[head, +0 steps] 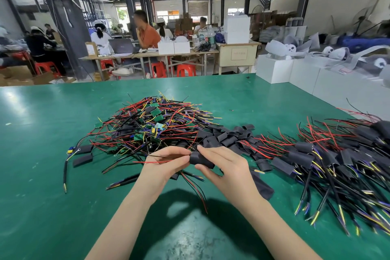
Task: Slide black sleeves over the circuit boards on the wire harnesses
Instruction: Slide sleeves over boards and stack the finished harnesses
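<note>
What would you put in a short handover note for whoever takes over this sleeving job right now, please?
Hands: the left hand pinches the thin red and black wires of one harness; the right hand holds a black sleeve between thumb and fingers, on that harness.
Where things are: unsleeved harnesses with bare green boards sit in the centre pile; loose sleeves lie just right of it; sleeved harnesses are heaped at the right, all on the green table.
Done: the right heap.
Left: seat the sleeve in hand (its board is hidden, so check), then work through the centre pile.
</note>
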Demonstrator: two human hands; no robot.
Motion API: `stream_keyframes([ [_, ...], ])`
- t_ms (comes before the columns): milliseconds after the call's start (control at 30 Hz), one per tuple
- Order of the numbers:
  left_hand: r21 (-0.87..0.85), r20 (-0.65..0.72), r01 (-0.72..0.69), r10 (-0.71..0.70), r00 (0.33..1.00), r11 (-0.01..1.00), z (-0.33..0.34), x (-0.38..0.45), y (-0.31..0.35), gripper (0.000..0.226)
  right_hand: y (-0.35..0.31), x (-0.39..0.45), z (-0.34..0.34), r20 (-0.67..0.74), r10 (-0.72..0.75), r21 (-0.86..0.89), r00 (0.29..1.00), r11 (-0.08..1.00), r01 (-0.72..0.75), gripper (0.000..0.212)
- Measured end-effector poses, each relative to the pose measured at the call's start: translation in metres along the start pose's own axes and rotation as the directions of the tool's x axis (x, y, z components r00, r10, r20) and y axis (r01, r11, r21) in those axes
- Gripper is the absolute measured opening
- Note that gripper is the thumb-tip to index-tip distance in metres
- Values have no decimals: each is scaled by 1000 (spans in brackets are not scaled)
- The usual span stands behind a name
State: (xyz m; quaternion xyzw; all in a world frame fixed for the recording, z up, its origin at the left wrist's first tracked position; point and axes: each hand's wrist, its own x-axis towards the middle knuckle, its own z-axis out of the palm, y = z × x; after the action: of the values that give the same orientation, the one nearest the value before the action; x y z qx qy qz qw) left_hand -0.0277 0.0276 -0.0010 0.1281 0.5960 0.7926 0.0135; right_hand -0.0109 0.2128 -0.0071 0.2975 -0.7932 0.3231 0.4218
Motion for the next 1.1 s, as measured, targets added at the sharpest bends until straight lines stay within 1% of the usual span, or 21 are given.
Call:
stream_keyframes([
  [67, -16, 4, 8, -8, 1000, 1000, 1, -1, 1, 17, 1, 0, 0, -8, 9, 13, 1000, 1000, -9, 38],
  [200, -79, -33, 54, -56, 998, 995, 3, 0, 2, 14, 0, 0, -1, -40, 21, 29, 999, 999, -20, 37],
  [367, -35, -44, 92, -94, 995, 995, 3, -1, 2, 24, 0, 0, 0, -44, -17, -1, 999, 1000, 17, 34],
  [500, 14, -27, 60, -60, 998, 998, 4, -2, 2, 23, 1, 1, -3, -23, -28, -40, 999, 999, 27, 24],
  [567, 16, -25, 46, -46, 999, 999, 5, -2, 2, 24, 2, 4, -8, 1, -51, -75, 999, 996, 51, 22],
  [633, 17, -36, 62, -61, 997, 998, 4, -2, 4, 25, 5, 9, -18, 9, -104, -156, 995, 982, 104, 21],
  [700, 28, -62, 92, -90, 994, 995, 0, -1, 5, 23, 8, 16, -32, -35, -150, -255, 988, 957, 137, 21],
  [767, 39, -90, 118, -114, 989, 992, -5, 0, 7, 23, 13, 24, -48, -118, -156, -310, 981, 944, 113, 21],
  [833, 48, -105, 139, -134, 985, 989, -7, 1, 7, 23, 23, 28, -67, -185, -115, -358, 976, 933, 42, 19],
  [867, 57, -105, 146, -140, 985, 988, -8, 1, 8, 22, 30, 29, -77, -212, -68, -383, 975, 924, -19, 18],
  [933, 85, -111, 162, -152, 982, 983, -9, 1, 7, 14, 49, 26, -98, -275, 78, -440, 958, 876, -197, 18],
  [967, 97, -120, 169, -157, 980, 981, -10, 2, 7, 11, 58, 22, -108, -310, 165, -470, 936, 830, -302, 19],
  [1000, 105, -131, 174, -160, 979, 979, -10, 2, 6, 12, 68, 17, -117, -342, 258, -496, 904, 767, -407, 21],
  [1033, 105, -139, 177, -161, 977, 979, -11, 2, 5, 13, 77, 11, -124, -373, 356, -523, 857, 682, -512, 21],
  [1100, 71, -141, 179, -168, 976, 981, -10, 3, 7, 12, 92, -1, -132, -417, 547, -577, 726, 458, -676, 22],
])
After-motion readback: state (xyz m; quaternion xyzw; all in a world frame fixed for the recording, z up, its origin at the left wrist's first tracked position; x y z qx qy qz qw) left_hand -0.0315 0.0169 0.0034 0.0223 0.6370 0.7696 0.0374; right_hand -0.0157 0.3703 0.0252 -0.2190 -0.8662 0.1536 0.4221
